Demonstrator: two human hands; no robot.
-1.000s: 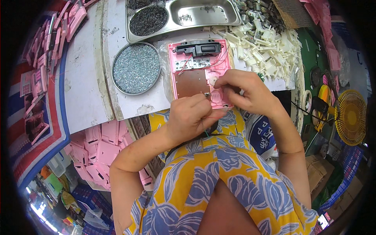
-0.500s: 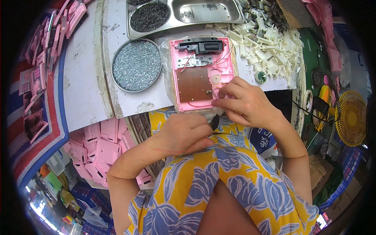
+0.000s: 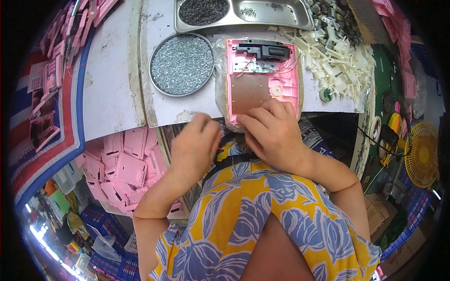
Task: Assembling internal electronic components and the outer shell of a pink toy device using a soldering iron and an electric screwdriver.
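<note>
A pink plastic housing lies inside up on a padded, plastic-wrapped block at the table's near edge. It holds a brown board, a black speaker-like part, a silvery metal plate, a white round piece and thin red wires. My right hand covers the housing's near side, its fingertips closed at the near left corner; what they pinch is hidden. Left of the housing, my left hand is raised and motion-blurred, fingers curled, with what looks like a bit of red wire at them.
Beyond the housing stand a round tray of screws and a steel tray with dark springs. White plastic parts are heaped at the right, near a small green spool. Pink panels fill the space lower left. A yellow fan stands right.
My right fingers have shifted left along the housing's near edge to its near left corner. My left hand has moved left and up, away from my body. The whole view has shifted slightly.
</note>
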